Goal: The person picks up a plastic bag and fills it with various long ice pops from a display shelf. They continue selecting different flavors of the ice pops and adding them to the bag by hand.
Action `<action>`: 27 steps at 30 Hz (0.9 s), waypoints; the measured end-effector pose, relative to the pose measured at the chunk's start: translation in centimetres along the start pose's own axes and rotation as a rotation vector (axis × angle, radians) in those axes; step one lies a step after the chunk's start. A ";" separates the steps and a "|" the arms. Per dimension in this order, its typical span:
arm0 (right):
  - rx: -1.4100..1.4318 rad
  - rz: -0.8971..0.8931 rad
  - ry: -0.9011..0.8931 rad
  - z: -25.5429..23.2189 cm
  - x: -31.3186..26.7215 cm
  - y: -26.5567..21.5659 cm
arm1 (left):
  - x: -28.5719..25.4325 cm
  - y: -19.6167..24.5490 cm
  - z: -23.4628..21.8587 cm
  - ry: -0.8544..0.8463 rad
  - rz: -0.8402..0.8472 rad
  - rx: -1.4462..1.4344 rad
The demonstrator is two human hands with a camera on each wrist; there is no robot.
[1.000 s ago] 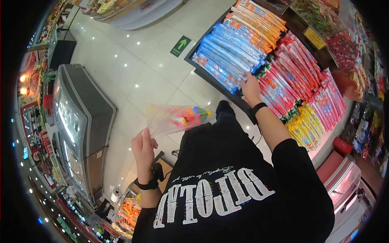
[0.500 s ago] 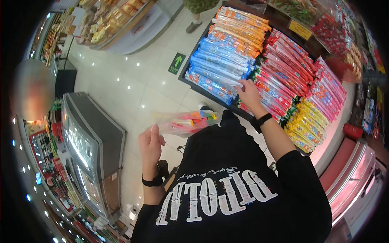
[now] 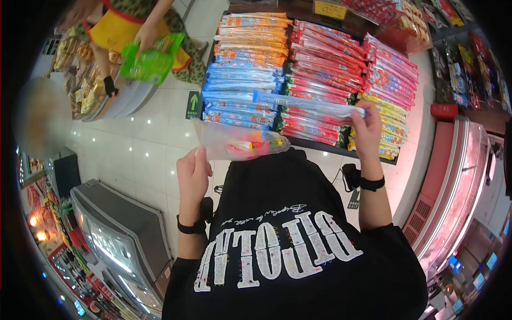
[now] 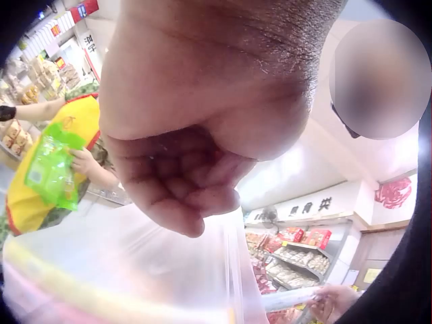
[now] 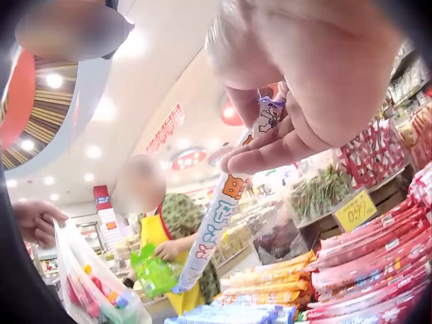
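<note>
My left hand (image 3: 192, 175) pinches the upper end of a clear plastic bag (image 3: 217, 141). Inside it lie several colourful items, red, yellow, blue and green, best seen in the right wrist view. My right hand (image 3: 368, 132) grips one end of a long, thin blue-and-white snack stick packet (image 3: 309, 103). Seen from the right wrist, the packet (image 5: 214, 219) slants down from my curled fingers, with orange and blue print on it. In the head view it spans sideways over the sorted rows of similar packets, overlapping the red-and-green ones (image 3: 312, 125).
A dark-edged display bin (image 3: 320, 145) holds orange, blue, red, pink and yellow packets. Across the aisle, a person in a yellow apron (image 3: 120, 29) holds a green bag (image 3: 152, 58) beside a bread counter (image 3: 114, 106). Glass-fronted cases (image 3: 122, 229) stand at left and right.
My right hand has lifted the blue-and-white packet from the blue rows and moved right with it. The view has turned, and the aproned person has come into sight. My left hand still holds the bag.
</note>
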State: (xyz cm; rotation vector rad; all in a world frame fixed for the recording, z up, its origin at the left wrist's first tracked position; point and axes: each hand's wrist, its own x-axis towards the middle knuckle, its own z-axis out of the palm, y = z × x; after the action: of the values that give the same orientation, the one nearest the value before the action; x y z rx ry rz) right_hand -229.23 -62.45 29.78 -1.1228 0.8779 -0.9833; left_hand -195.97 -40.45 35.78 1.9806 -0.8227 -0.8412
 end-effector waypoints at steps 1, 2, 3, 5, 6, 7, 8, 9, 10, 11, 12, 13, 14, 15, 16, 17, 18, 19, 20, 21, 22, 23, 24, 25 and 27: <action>0.005 -0.037 0.016 -0.4 -0.6 -1.1 | 0.6 0.2 0.3 -0.016 0.014 0.012; -0.010 -0.048 0.053 -0.5 -1.2 -2.3 | 1.2 0.5 0.7 -0.030 0.029 0.024; 0.017 -0.061 0.056 -0.4 -1.8 -3.1 | 1.7 0.7 1.0 -0.042 0.044 0.037; 0.072 -0.090 0.059 -0.1 -2.8 -4.3 | 2.5 0.6 1.7 -0.081 0.041 0.057; 0.039 -0.104 0.022 -0.1 -3.0 -4.6 | 2.8 0.6 2.0 -0.100 0.042 0.067; 0.030 -0.099 -0.031 -0.1 -3.2 -4.8 | 3.1 0.9 2.4 -0.103 0.050 0.076; 0.023 -0.091 -0.085 -0.1 -3.4 -4.9 | 3.2 1.2 2.8 -0.106 0.056 0.087; 0.015 -0.083 -0.140 -0.2 -3.7 -5.1 | 3.3 1.6 3.1 -0.109 0.062 0.097; 0.027 -0.059 -0.156 0.3 -3.9 -5.2 | 3.3 1.9 3.2 -0.115 0.054 0.109; 0.003 -0.054 -0.159 0.8 -4.0 -5.1 | 3.4 2.3 3.3 -0.120 0.047 0.121; -0.020 -0.051 -0.164 1.4 -4.1 -5.0 | 3.4 2.5 3.4 -0.124 0.040 0.132; -0.044 -0.048 -0.169 2.0 -4.1 -4.8 | 3.3 2.4 3.4 -0.126 0.048 0.136; -0.064 -0.030 -0.198 2.6 -4.2 -4.5 | 3.2 2.2 3.4 -0.127 0.056 0.139; -0.095 -0.008 -0.242 3.4 -4.2 -3.7 | 3.1 1.9 3.5 -0.128 0.064 0.143; -0.125 0.014 -0.286 4.2 -4.1 -2.8 | 3.0 1.8 3.5 -0.141 0.077 0.144; -0.295 0.024 -0.419 5.2 -3.5 -2.1 | 2.9 1.6 3.5 -0.155 0.091 0.146; -0.466 0.034 -0.549 6.4 -3.0 -1.6 | 2.7 1.5 3.5 -0.171 0.105 0.147; -0.596 -0.178 -0.644 8.2 -2.9 -1.1 | 2.6 1.7 3.5 -0.163 0.105 0.150; -0.678 -0.314 -0.752 9.1 -2.7 1.0 | 2.4 2.0 3.6 -0.154 0.107 0.151; -0.719 -0.305 -0.762 9.7 -2.6 1.1 | 2.3 2.3 3.6 -0.144 0.109 0.153; -0.758 -0.296 -0.773 10.3 -2.7 1.0 | 2.1 2.3 3.4 -0.127 0.094 0.138; -0.797 -0.288 -0.786 10.6 -2.7 1.0 | 1.9 2.2 3.2 -0.106 0.080 0.122; -0.741 -0.300 -0.674 10.7 -2.9 1.2 | 1.7 2.1 3.0 -0.083 0.064 0.106; -0.742 -0.233 -0.677 10.5 -2.7 1.0 | 1.5 1.9 2.8 -0.078 0.059 0.089; -0.746 -0.094 -0.680 9.4 -2.1 -0.1 | 0.9 1.6 2.6 -0.072 0.045 0.053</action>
State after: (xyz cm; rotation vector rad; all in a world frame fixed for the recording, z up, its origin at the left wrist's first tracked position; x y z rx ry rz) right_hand -221.21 -57.61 32.04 -1.9897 0.6268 -0.2624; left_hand -197.91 -43.00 35.75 1.9798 -0.9370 -0.8769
